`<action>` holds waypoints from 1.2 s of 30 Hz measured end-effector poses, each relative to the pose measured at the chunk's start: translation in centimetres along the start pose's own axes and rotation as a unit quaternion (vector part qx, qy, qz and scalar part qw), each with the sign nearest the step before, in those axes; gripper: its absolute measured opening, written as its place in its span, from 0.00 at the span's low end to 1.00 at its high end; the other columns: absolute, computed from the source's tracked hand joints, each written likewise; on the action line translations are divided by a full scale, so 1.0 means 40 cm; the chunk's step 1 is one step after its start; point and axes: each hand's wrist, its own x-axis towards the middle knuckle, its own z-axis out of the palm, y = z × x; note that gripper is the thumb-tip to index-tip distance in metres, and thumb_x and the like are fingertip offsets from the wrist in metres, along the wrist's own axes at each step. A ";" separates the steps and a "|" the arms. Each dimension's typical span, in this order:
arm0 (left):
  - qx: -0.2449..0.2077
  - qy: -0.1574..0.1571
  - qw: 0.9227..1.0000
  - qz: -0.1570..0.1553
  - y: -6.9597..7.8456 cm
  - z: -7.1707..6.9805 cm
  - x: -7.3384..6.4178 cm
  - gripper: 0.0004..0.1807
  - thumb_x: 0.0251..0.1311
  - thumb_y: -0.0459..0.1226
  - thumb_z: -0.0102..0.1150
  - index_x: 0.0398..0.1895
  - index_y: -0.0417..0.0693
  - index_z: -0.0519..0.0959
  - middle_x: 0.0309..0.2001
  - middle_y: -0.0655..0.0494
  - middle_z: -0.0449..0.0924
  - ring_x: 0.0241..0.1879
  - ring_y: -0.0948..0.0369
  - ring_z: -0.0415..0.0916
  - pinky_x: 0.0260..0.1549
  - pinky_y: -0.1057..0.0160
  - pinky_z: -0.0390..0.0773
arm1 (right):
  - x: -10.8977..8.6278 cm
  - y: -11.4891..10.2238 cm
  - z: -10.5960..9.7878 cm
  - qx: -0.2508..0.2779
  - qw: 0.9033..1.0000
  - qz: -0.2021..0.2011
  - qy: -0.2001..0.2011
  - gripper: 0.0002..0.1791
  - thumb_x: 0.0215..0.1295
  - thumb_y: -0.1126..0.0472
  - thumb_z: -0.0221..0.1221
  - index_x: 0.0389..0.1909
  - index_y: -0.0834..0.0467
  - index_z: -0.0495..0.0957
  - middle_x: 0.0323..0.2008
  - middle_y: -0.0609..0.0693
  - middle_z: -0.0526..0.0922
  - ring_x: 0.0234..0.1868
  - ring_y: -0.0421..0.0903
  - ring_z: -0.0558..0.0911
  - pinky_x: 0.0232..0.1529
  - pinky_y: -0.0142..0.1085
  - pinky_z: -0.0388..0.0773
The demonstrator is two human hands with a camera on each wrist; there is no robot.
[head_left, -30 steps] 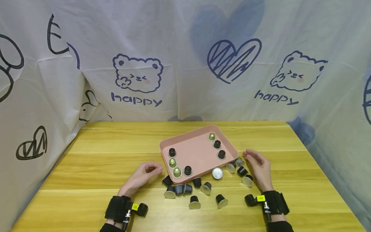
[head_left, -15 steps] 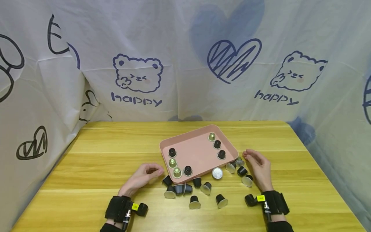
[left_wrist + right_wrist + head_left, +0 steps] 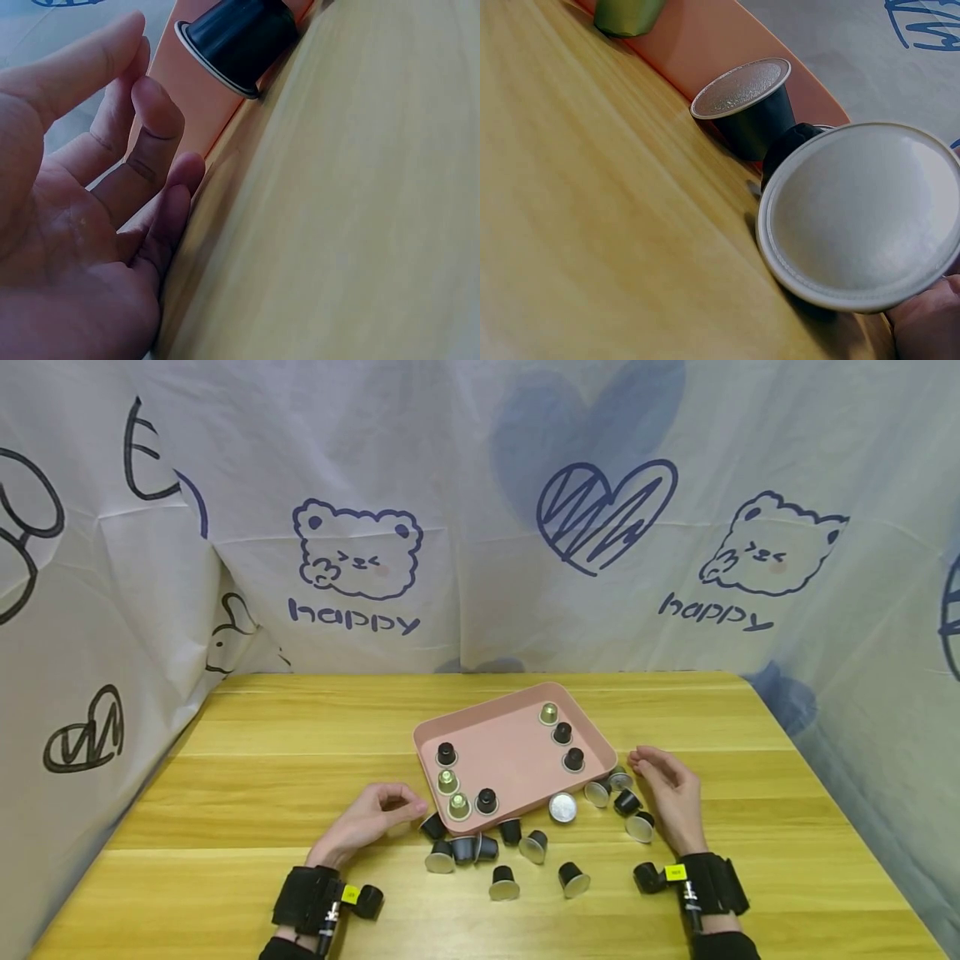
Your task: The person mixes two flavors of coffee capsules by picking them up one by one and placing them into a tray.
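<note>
My left hand [image 3: 370,817] rests on the table just left of the pink tray [image 3: 506,756], fingers loosely curled and holding nothing. Closest to its fingertips lies a black coffee capsule [image 3: 432,827], which leans by the tray wall in the left wrist view. At the tray's right corner my right hand [image 3: 675,793] rests with loosely bent fingers. Near it lie several capsules, among them a tipped one with a pale lid [image 3: 640,827]. In the right wrist view, a large pale capsule lid [image 3: 862,217] hides most of that hand. Black and green-gold capsules stand lid-down inside the tray, such as one black capsule [image 3: 486,801].
Several loose black capsules lie along the tray's front side, including one capsule [image 3: 504,885] nearer the front. A silver-lidded capsule [image 3: 562,808] sits lid-up against the tray. A printed white cloth [image 3: 480,527] hangs behind the wooden table [image 3: 285,793].
The left hand has shifted slightly right, its fingertips closer to the tray and the nearest black capsule. The right hand and the capsules have not visibly moved.
</note>
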 end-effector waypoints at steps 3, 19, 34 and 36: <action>0.001 -0.002 1.000 0.001 0.002 0.000 0.000 0.14 0.59 0.44 0.63 0.35 0.40 0.82 0.34 0.50 0.80 0.35 0.56 0.72 0.35 0.60 0.70 | 0.000 -0.001 0.000 -0.005 1.000 -0.002 0.001 0.17 0.66 0.69 0.57 0.51 0.78 0.74 0.42 0.61 0.84 0.41 0.45 0.83 0.43 0.23 0.79; -0.002 -0.018 1.000 0.010 0.009 0.003 -0.006 0.14 0.57 0.42 0.65 0.36 0.39 0.83 0.37 0.47 0.82 0.38 0.54 0.73 0.38 0.59 0.71 | -0.004 -0.002 -0.001 -0.002 1.000 0.000 -0.004 0.19 0.67 0.68 0.56 0.52 0.79 0.72 0.43 0.60 0.84 0.42 0.45 0.83 0.44 0.24 0.79; -0.024 -0.025 0.999 0.010 0.007 0.009 -0.004 0.16 0.54 0.40 0.68 0.43 0.39 0.83 0.45 0.47 0.83 0.48 0.51 0.75 0.52 0.51 0.68 | -0.003 -0.002 -0.001 0.001 1.000 0.005 -0.007 0.19 0.67 0.67 0.57 0.53 0.78 0.72 0.43 0.60 0.83 0.42 0.45 0.83 0.44 0.24 0.79; -0.019 -0.026 0.999 0.014 0.007 0.010 -0.003 0.16 0.52 0.40 0.69 0.42 0.40 0.83 0.44 0.48 0.83 0.48 0.52 0.75 0.52 0.52 0.68 | -0.003 -0.002 -0.001 0.001 1.000 0.004 -0.006 0.19 0.67 0.67 0.57 0.53 0.78 0.72 0.43 0.60 0.84 0.42 0.45 0.83 0.44 0.24 0.79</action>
